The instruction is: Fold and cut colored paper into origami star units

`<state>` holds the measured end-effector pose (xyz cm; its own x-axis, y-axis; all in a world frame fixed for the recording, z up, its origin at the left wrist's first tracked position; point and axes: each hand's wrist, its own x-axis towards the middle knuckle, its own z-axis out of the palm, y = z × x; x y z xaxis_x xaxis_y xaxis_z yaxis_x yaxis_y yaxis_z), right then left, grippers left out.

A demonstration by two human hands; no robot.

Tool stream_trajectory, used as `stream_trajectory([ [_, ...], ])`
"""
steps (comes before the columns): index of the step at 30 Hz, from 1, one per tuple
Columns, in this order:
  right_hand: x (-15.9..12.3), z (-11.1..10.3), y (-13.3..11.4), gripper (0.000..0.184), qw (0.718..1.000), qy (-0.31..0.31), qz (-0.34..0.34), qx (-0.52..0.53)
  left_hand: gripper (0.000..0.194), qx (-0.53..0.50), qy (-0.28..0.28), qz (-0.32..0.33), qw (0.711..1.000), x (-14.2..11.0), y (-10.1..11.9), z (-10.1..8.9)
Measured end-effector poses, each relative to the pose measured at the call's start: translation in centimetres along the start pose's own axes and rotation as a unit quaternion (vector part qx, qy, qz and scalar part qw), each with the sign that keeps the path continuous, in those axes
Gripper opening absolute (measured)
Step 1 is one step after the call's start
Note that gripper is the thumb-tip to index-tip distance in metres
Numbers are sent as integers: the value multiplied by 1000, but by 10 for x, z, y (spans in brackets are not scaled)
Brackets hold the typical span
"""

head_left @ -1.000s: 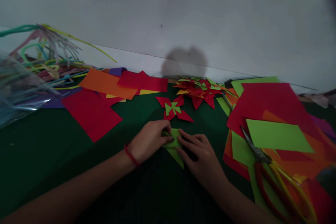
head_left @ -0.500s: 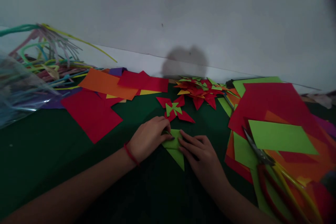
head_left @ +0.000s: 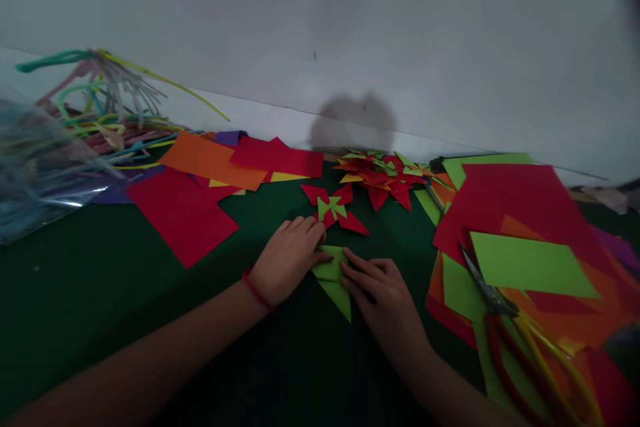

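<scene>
A small piece of light green paper (head_left: pixel 334 273), folded with a point toward me, lies on the dark green table between my hands. My left hand (head_left: pixel 290 257), a red band at its wrist, is closed at the paper's left edge, its thumb lying on the upper fold. From the right, the fingertips of my right hand (head_left: pixel 383 287) grip the paper's right edge; its thumb is mostly hidden. Just beyond my left fingertips lies a red paper flower (head_left: pixel 353 221) with a light green centre.
Behind it is a pile of red and green paper flowers (head_left: pixel 383 180). Scissors (head_left: pixel 500 303) lie on coloured sheets at the right. Red sheets (head_left: pixel 183 217) and an orange sheet (head_left: pixel 215 161) lie at the left, near pipe cleaners (head_left: pixel 125 130) and a clear plastic bag (head_left: pixel 45 167). A wall (head_left: pixel 225 13) stands behind.
My left hand has shifted slightly, its thumb now lying flatter along the fold. The right hand keeps its place on the green paper. The whole view has moved a little.
</scene>
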<state>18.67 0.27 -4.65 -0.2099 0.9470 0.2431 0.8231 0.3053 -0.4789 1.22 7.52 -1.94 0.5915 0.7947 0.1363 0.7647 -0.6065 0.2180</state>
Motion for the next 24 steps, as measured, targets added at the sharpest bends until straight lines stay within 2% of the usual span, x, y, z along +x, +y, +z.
stream_trajectory([
  [3, 1, 0, 0, 25, 1000, -5, 5, 0, 20, 79, 59, 23, 995, -15, 15, 1],
  [5, 1, -1, -1, 25, 1000, -6, 5, 3, 31, 89, 57, 40, 994, -25, 25, 5],
  [8, 2, -3, -2, 26, 1000, -6, 3, 3, 41, 94, 53, 18, 994, -34, 33, 13],
  [15, 1, -3, -2, 26, 1000, 0, 2, -15, 47, 78, 13, -40, 996, -31, 25, 32],
  [21, 2, -2, -1, 26, 1000, -1, -5, -22, 49, 56, -7, -29, 998, -30, 16, 26],
  [24, 2, -2, -1, 27, 1000, -1, -2, -16, 46, 58, 3, -20, 998, -29, 8, 22],
])
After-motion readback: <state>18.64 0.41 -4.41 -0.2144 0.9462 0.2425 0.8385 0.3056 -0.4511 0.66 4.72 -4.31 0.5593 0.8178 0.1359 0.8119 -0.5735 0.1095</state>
